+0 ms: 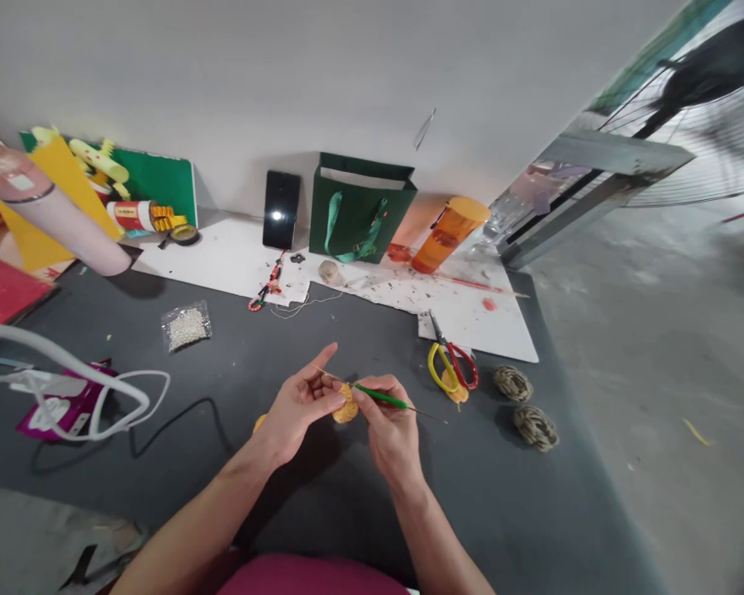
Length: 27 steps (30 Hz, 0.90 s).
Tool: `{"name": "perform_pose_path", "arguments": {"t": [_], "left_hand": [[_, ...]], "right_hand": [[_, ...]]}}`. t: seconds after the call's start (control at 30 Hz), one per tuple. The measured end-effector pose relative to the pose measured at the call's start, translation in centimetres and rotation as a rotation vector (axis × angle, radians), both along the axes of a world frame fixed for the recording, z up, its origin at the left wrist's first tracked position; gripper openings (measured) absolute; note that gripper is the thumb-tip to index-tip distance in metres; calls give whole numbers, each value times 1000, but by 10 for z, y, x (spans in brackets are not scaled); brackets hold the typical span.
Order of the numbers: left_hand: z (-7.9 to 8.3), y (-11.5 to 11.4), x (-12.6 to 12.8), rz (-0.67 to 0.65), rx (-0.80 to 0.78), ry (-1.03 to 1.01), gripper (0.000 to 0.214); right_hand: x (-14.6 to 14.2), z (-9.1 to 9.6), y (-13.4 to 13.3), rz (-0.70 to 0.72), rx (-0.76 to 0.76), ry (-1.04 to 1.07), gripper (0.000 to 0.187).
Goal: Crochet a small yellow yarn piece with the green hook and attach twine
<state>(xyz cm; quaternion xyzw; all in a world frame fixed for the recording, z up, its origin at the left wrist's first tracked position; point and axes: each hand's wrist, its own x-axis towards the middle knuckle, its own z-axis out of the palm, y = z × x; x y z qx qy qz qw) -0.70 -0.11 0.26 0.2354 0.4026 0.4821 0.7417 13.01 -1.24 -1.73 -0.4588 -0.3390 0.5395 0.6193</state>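
Over the worktop [484, 504], the left hand [294, 409] pinches a small yellow crocheted piece [345, 411] — the right hand [392, 430] grips a green-handled tool [381, 396] against it; scissors [455, 364] and 2 olive yarn bundles [513, 383] lie to the right.

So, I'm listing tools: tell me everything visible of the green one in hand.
The green tool is slim: a bright green handle, perhaps plastic, and a thin, metallic-looking shaft. The right hand grips the handle aslant, the shaft sticking out rightward and nearer the person. The handle's other end is by the yellow piece in the left hand; whether a tip enters it is too small to tell.
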Motion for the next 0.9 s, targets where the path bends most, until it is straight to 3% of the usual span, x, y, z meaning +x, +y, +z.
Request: {"name": "perform_pose_path", "arguments": {"t": [0.23, 0.43, 0.77, 0.9], "left_hand": [[0, -2, 1, -7, 35, -7, 80], [1, -2, 3, 44, 47, -18, 74], [1, -7, 6, 64, 46, -50, 95], [3, -7, 6, 70, 38, -54, 91]], "right_hand": [[2, -3, -1, 15, 38, -77, 12], [-1, -2, -1, 11, 99, -9, 9], [-2, -1, -5, 5, 169, -29, 3], [0, -3, -5, -4, 212, -92, 5]]}}
